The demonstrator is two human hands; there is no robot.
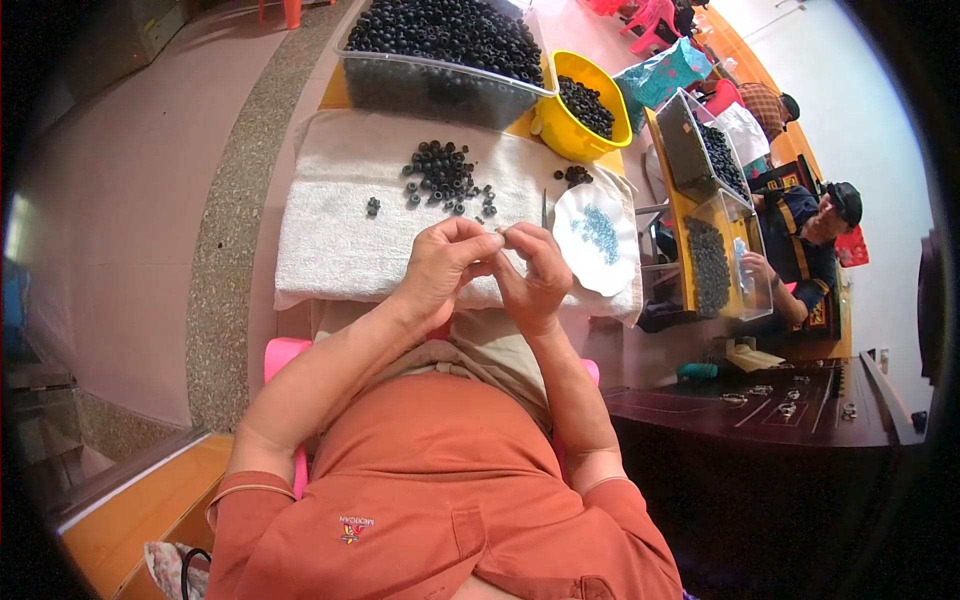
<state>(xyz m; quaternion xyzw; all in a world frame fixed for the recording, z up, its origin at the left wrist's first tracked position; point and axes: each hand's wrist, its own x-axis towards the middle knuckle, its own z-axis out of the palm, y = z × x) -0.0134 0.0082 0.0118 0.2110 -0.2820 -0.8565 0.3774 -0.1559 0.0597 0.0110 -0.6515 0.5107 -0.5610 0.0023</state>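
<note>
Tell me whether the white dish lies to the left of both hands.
No, the white dish holding small blue pieces lies to the right of the right hand.

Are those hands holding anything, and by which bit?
I can't tell: the left hand and right hand have their fingers close together over the white towel, but anything between them, and its held part, is too small to see.

Bright light pales the towel (335, 240); fisheye distortion curves edges toward black corners.
</note>
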